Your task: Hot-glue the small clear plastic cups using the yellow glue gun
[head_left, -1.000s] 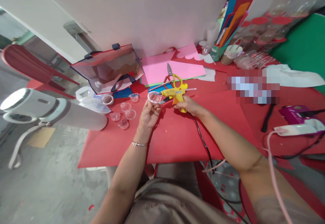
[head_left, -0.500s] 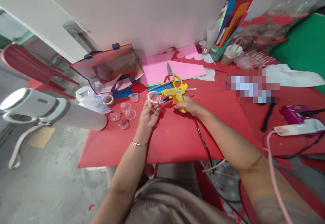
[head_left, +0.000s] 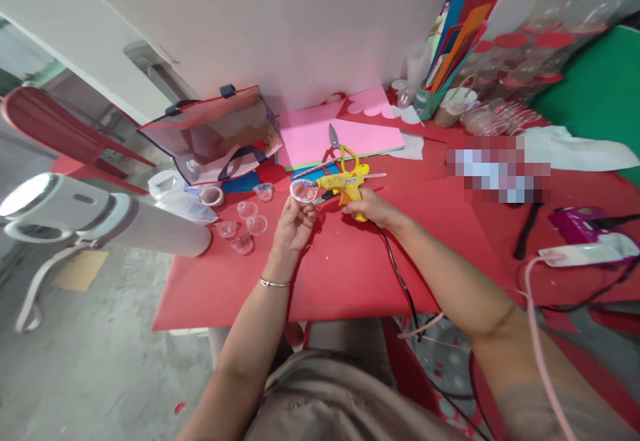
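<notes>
My left hand (head_left: 296, 226) pinches a small clear plastic cup (head_left: 304, 192), its mouth turned toward me. My right hand (head_left: 376, 207) is wrapped round the handle of a yellow hot glue gun (head_left: 345, 184), which points left. Its nozzle is at the cup's right rim; whether the two touch I cannot tell. A clear glue stick (head_left: 375, 175) sticks out of the gun's back end. Several more clear cups (head_left: 257, 225) lie on the red table left of my left hand. Yellow-handled scissors (head_left: 349, 154) rest just behind the gun.
A large white tumbler (head_left: 145, 224) stands at the table's left edge, near a transparent bag (head_left: 215, 137). Pink paper (head_left: 330, 131) lies at the back. The gun's black cord (head_left: 397, 264) runs over the front edge. A white power strip (head_left: 575, 254) is at the right.
</notes>
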Demonstrator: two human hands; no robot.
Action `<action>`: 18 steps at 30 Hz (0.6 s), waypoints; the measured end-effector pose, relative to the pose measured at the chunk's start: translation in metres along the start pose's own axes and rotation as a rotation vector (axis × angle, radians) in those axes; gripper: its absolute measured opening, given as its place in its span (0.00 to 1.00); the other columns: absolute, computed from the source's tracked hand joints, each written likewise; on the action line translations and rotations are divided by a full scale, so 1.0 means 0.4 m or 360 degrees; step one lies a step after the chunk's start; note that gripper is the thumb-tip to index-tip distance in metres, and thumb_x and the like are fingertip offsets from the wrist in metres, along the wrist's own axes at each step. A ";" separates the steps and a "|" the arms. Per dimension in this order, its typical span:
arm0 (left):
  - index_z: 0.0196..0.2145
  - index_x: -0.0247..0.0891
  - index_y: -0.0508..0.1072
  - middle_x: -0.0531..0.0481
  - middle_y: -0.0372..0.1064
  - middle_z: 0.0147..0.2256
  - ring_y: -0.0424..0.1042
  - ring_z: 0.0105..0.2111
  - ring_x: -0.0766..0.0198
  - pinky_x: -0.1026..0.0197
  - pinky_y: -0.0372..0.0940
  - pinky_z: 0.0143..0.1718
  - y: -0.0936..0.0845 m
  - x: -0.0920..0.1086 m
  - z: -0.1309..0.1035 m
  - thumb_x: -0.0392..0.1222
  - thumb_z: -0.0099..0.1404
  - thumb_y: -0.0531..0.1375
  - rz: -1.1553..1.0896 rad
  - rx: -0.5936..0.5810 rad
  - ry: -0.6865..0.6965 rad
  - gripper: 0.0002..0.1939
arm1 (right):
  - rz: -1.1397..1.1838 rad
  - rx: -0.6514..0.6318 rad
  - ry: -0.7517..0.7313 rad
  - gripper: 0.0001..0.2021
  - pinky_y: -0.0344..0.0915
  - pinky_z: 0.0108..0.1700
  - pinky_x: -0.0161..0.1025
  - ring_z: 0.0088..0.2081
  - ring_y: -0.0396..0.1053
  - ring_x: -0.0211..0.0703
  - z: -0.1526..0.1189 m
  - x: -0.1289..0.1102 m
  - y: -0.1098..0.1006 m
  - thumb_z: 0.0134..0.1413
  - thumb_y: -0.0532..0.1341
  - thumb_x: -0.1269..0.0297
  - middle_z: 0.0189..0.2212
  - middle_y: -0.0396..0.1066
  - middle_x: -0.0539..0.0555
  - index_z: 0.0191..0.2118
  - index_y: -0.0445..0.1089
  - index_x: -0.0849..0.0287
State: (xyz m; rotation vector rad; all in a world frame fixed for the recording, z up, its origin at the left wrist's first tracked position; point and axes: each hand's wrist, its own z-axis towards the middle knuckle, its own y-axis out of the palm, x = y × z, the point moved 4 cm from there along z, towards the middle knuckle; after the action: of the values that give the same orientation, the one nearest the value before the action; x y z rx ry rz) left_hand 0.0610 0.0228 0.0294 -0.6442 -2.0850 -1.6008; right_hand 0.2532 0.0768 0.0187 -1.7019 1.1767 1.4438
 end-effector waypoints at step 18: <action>0.50 0.40 0.76 0.56 0.67 0.29 0.69 0.28 0.74 0.73 0.68 0.32 -0.001 -0.001 0.000 0.39 0.70 0.69 0.0032 0.0025 0.0011 0.13 | -0.0031 -0.0003 0.0024 0.13 0.50 0.26 0.38 0.23 0.56 0.37 0.002 0.004 -0.001 0.35 0.69 0.61 0.21 0.60 0.46 0.28 0.64 0.54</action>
State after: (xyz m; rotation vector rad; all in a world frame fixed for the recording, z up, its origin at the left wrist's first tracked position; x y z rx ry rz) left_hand 0.0610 0.0228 0.0290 -0.6516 -2.0774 -1.5719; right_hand 0.2534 0.0771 0.0168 -1.7238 1.1640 1.4231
